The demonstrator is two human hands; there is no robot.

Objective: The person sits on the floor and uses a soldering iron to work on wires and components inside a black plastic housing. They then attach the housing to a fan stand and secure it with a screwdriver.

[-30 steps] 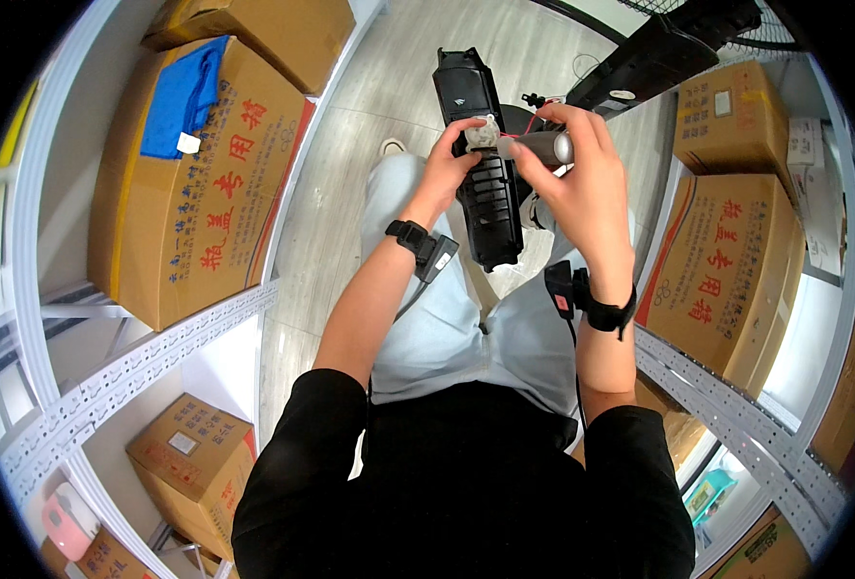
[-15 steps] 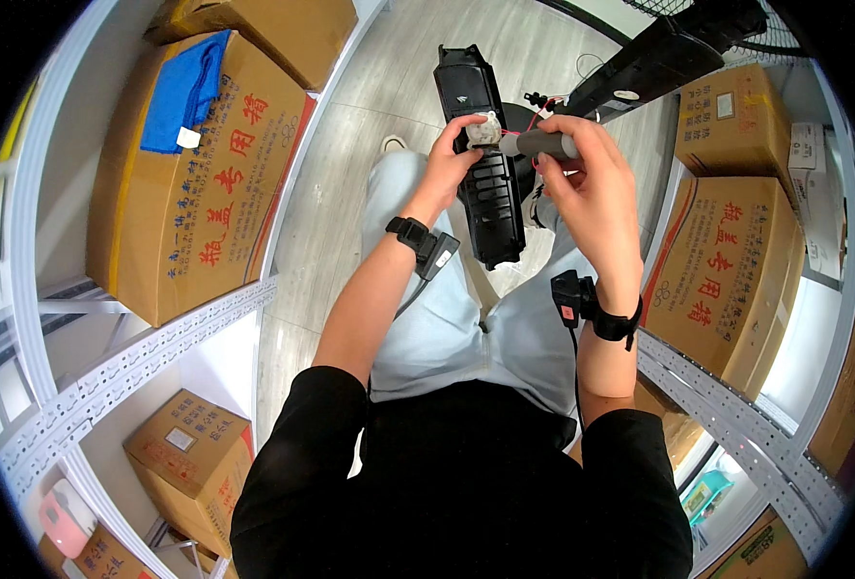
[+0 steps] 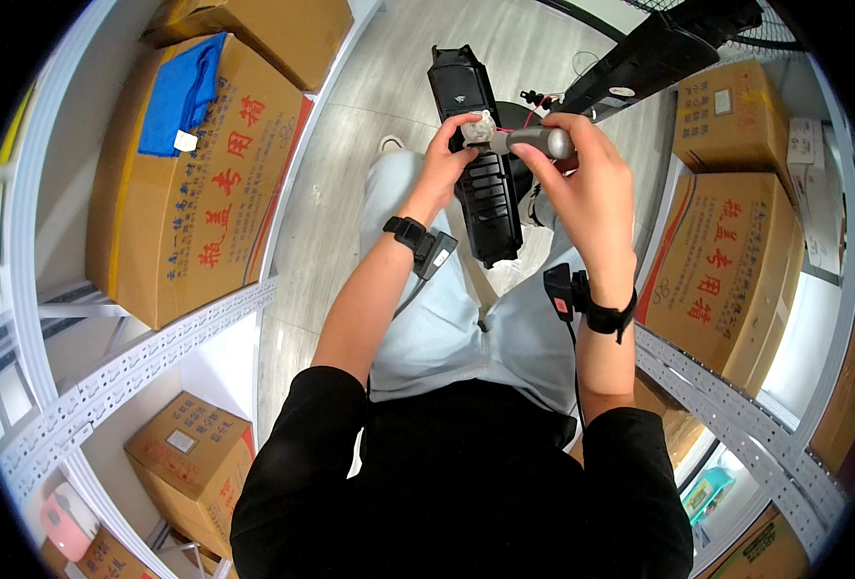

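Note:
Between my thighs, at the far middle, a long black plastic housing [image 3: 493, 212] with ribbed slots stands tilted. My left hand [image 3: 435, 172] is closed around a small whitish translucent part [image 3: 480, 128] at the middle of the housing, thumb and fingers on its left side. From the right, my right hand [image 3: 590, 183] grips a grey screwdriver [image 3: 543, 143] by its handle, which points left toward the whitish part. The screwdriver's tip is too small to make out. Thin red wires [image 3: 532, 116] run between the whitish part and a black plastic column [image 3: 640, 68] beyond my right hand.
Metal shelves [image 3: 138, 367] with cardboard boxes stand close on the left, and more boxes [image 3: 712, 270] on the right. A blue cloth [image 3: 181, 95] lies on the upper left box. A wire fan grille [image 3: 780, 24] shows at the far right corner.
My right hand has rolled the screwdriver, so its rounded handle end now shows more. The black housing and my left hand have shifted slightly left.

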